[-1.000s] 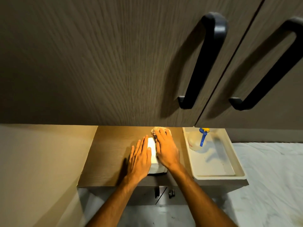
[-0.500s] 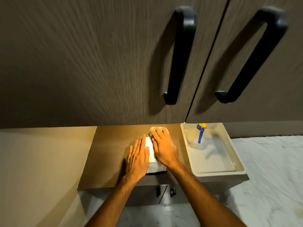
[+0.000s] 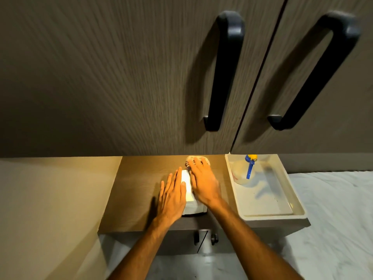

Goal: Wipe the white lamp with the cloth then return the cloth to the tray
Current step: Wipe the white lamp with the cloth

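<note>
The white lamp (image 3: 188, 189) is a lit box standing on the brown wooden nightstand (image 3: 137, 182). My left hand (image 3: 172, 196) lies flat against the lamp's left side, fingers straight. My right hand (image 3: 202, 181) presses a pale cloth (image 3: 196, 158) onto the lamp's top and far side; only the cloth's far edge shows past my fingertips. The cream tray (image 3: 270, 201) sits at the right end of the nightstand, apart from both hands.
A spray bottle with a blue trigger (image 3: 245, 170) lies in the tray's far left corner. Dark cabinet doors with black handles (image 3: 224, 67) hang overhead. A beige wall (image 3: 50, 199) is on the left, white bedding (image 3: 339, 219) on the right.
My hands hold nearly the same spot on the lamp; the right hand with the cloth shifted slightly along its top. My head turned a little, moving the cabinet handles in view.
</note>
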`<act>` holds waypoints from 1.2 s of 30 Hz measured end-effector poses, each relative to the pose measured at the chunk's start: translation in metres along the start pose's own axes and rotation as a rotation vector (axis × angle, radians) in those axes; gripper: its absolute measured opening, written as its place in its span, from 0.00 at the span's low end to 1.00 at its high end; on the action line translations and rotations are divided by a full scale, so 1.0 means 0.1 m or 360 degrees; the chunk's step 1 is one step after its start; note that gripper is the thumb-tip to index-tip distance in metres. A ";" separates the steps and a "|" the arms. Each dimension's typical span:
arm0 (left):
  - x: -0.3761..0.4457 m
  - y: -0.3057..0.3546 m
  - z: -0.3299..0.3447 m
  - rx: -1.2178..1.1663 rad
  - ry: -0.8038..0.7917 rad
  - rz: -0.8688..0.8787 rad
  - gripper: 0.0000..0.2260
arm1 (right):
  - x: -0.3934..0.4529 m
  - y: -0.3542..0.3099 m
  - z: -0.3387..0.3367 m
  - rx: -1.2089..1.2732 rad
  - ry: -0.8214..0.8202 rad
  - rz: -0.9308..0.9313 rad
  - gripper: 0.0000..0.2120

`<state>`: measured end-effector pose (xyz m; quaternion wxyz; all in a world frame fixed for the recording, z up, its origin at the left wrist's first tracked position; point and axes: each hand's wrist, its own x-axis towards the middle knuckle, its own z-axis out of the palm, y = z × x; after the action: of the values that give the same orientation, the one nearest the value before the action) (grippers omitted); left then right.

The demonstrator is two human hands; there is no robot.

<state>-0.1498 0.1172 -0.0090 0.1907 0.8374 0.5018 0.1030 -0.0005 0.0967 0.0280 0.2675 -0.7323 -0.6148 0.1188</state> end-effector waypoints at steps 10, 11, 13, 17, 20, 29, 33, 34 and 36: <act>0.00 -0.02 0.03 -0.0077 0.0017 0.0008 0.27 | -0.64 -0.18 0.21 -0.0072 0.0223 -0.0148 0.30; 0.00 -0.03 0.03 -0.0054 -0.0003 0.0001 0.27 | -0.50 -0.19 0.18 -0.0077 0.0161 -0.0217 0.27; 0.00 -0.03 0.04 -0.0056 -0.0027 -0.0008 0.26 | -0.20 -0.12 0.10 -0.0098 0.0053 -0.0261 0.25; 0.02 0.04 0.04 -0.0140 0.0102 -0.0059 0.26 | 0.04 0.02 0.02 0.0214 0.0213 0.0183 0.15; 0.04 0.03 0.06 -0.0212 0.0115 -0.0125 0.25 | -0.32 0.02 0.08 0.0562 0.0303 0.0424 0.19; 0.01 -0.07 0.01 0.0015 -0.0155 0.0001 0.27 | -0.20 -0.03 0.00 -0.0025 -0.0072 -0.0302 0.25; 0.02 0.02 -0.04 -0.0164 -0.0052 -0.0035 0.26 | 0.05 0.00 -0.06 0.0330 0.0064 0.0225 0.18; 0.03 0.02 -0.04 -0.0197 -0.0034 -0.0055 0.26 | -0.04 -0.03 -0.02 0.0529 0.0132 0.0395 0.18; 0.04 0.01 -0.03 -0.0190 -0.0039 -0.0097 0.26 | -0.36 -0.10 0.07 0.0796 0.0286 0.0572 0.22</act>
<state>-0.1483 0.1207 -0.0054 0.2493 0.8101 0.5177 0.1166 -0.0203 0.0650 0.0222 0.4672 -0.7482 -0.4014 0.2465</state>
